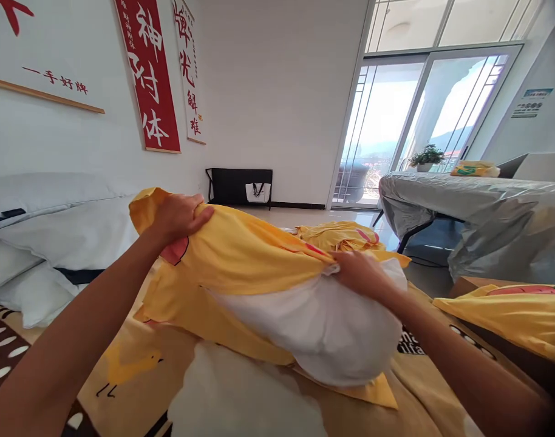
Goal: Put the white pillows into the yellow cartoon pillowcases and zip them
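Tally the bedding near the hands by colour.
Yellow cotton pillowcases: 3 (held, behind, right)
White stuffed pillows: 2 (half-cased, bare in front)
Total: 5
Left hand and right hand grip the held pillowcase.

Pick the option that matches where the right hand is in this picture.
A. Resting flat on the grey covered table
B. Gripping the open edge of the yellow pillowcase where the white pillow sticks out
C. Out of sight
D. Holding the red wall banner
B: the right hand pinches the yellow fabric pillowcase at its opening, right where the soft white pillow bulges out.
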Demonstrator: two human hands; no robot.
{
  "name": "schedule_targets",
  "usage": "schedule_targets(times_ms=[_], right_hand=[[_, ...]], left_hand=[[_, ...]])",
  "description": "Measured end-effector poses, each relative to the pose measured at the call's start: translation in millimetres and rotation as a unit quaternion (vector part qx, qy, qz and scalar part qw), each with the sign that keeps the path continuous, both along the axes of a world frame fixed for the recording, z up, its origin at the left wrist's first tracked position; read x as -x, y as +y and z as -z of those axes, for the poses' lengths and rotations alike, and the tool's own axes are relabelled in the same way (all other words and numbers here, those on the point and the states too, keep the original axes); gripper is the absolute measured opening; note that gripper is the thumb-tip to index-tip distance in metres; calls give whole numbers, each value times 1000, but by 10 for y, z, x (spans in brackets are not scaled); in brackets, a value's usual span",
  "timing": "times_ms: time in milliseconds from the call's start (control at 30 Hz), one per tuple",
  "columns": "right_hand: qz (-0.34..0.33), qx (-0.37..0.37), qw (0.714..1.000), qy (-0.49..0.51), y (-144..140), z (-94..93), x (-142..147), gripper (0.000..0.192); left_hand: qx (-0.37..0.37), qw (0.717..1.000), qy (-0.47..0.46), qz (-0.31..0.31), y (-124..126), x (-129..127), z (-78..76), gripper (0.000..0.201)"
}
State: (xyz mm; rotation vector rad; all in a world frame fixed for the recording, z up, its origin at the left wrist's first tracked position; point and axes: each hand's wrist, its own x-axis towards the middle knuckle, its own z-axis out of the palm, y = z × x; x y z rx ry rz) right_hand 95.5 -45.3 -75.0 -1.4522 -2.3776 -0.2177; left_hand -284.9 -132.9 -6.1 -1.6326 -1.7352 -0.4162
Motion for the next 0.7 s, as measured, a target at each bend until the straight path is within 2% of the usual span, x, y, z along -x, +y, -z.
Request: schedule_targets(times_ms=[100, 200, 267, 333, 400, 433, 500, 600, 700], right_hand=[[-56, -30, 994, 88, -71, -285, -103, 15], [-72, -69, 988, 121, -114, -598, -283, 10], [-49, -94, 988, 110, -88, -775, -367, 18], [-1, -124, 989, 86, 10, -876, -377, 25], [18, -120, 992, 35, 171, -859, -310, 25], [17, -105, 994, 11, 262, -797, -253, 24], [-3, -59, 998, -24, 426, -577, -100, 23], [-43, -8, 998, -44, 531, -58, 228, 20], [-101, 8, 994, -37, 423, 599, 635, 34]], left_hand=[[2, 1000, -16, -12, -149, -67, -126, 40], [-8, 999, -41, 6, -330, -129, -329, 46], [-5, 998, -46, 43, -391, -143, -505, 55], [-6, 996, -48, 71, -350, -118, -630, 63], [-3, 995, -56, 77, -208, -53, -611, 64], [9, 995, -68, 76, -111, -13, -529, 61], [56, 990, -106, 80, 95, 50, -226, 53], [128, 975, -152, 94, 381, -7, 467, 52], [170, 964, -148, 143, 595, -297, 1256, 52]])
